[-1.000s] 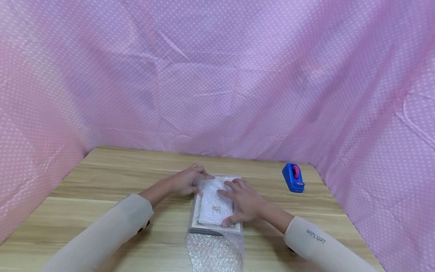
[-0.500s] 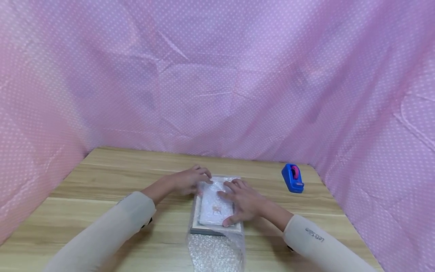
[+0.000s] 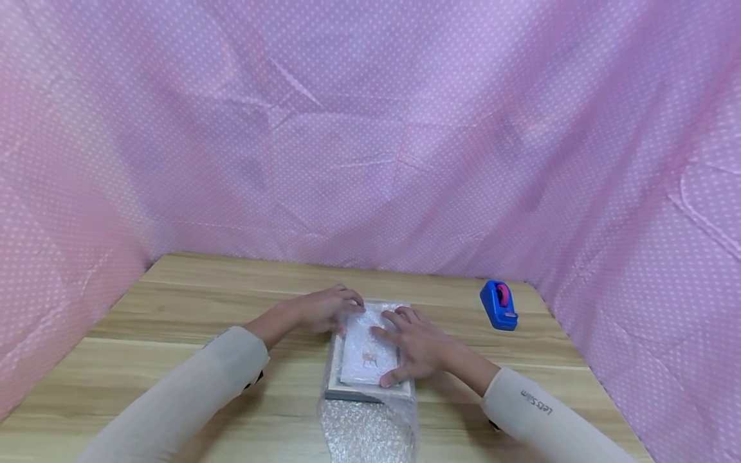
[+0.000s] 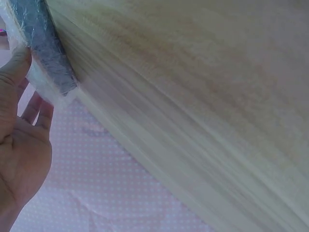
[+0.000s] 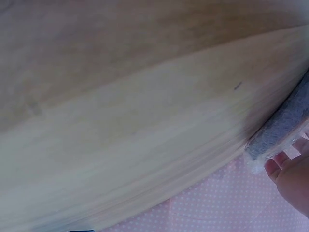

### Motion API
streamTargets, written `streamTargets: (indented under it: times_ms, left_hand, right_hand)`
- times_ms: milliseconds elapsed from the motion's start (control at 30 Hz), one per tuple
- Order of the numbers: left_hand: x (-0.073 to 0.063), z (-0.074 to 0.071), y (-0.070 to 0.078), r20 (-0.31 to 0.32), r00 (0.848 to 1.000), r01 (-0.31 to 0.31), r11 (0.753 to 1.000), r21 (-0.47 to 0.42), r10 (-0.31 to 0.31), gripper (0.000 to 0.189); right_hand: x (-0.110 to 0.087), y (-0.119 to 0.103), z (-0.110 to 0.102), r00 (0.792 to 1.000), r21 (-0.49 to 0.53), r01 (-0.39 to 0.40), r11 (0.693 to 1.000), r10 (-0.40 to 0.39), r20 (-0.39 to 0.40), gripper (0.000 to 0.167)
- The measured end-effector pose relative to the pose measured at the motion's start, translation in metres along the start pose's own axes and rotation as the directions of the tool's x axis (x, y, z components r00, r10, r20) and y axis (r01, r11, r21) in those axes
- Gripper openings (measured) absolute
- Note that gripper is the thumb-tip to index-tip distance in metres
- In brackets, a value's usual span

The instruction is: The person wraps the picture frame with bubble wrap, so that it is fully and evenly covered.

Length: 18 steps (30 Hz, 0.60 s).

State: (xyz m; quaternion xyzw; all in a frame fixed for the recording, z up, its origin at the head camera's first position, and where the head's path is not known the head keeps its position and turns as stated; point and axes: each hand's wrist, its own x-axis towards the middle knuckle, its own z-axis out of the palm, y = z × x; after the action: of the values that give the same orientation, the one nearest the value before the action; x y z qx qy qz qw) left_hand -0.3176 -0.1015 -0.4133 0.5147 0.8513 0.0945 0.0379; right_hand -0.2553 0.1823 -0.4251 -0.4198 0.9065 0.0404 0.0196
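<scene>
A picture frame (image 3: 369,360) with a small chair-like picture lies flat on the table, under a layer of clear bubble wrap (image 3: 365,431). A loose strip of the wrap runs out from its near edge. My left hand (image 3: 325,310) pinches the wrap at the frame's far left corner; in the left wrist view, its thumb lies against the wrapped grey side (image 4: 41,43). Spread over the frame's right half, my right hand (image 3: 418,346) presses the wrap down. The right wrist view catches only some of its fingertips by the wrapped edge (image 5: 282,125).
A blue tape dispenser (image 3: 499,305) with a pink roll stands at the right rear of the wooden table (image 3: 231,283). Pink polka-dot cloth (image 3: 347,161) hangs around the table's back and sides.
My left fingers have shifted slightly and drawn in at the far left corner of the wrap. The right hand stays almost still on the frame.
</scene>
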Motion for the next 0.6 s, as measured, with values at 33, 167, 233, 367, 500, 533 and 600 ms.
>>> streamTargets:
  times_ms: [33, 167, 233, 367, 500, 533, 600]
  left_hand:
    - [0.000, -0.001, 0.001, 0.002, 1.000, 0.005, 1.000, -0.013, -0.005, 0.062]
    - [-0.001, -0.002, 0.003, 0.024, 0.999, 0.024, 0.999, -0.043, -0.023, 0.055]
    - [-0.002, -0.003, 0.004, 0.036, 0.999, 0.036, 0.998, -0.043, -0.034, 0.052]
    - [-0.001, -0.004, 0.008, 0.067, 0.996, 0.066, 0.997, -0.030, -0.064, 0.051]
    - [0.000, -0.004, 0.011, 0.095, 0.993, 0.067, 0.998, -0.002, -0.066, 0.050]
    - [0.000, -0.004, 0.012, 0.099, 0.993, 0.068, 0.998, 0.006, -0.068, 0.050]
    - [0.001, -0.005, 0.013, 0.104, 0.992, 0.067, 0.998, 0.020, -0.069, 0.049]
  right_hand:
    - [0.000, 0.000, 0.000, 1.000, 0.003, 0.002, 1.000, -0.002, -0.002, 0.105]
    - [0.000, 0.000, -0.001, 1.000, 0.001, 0.009, 1.000, -0.009, -0.008, 0.105]
    - [0.000, 0.000, -0.001, 1.000, -0.007, 0.005, 1.000, -0.005, -0.007, 0.105]
    - [0.000, -0.001, -0.002, 1.000, -0.022, 0.004, 1.000, -0.005, -0.006, 0.106]
    - [-0.004, -0.003, -0.005, 0.999, -0.032, 0.035, 0.999, -0.035, -0.012, 0.103]
    - [-0.005, -0.003, -0.007, 0.999, -0.033, 0.050, 0.998, -0.050, -0.017, 0.100]
    - [-0.009, -0.004, -0.009, 0.995, -0.046, 0.089, 0.995, -0.091, -0.036, 0.091]
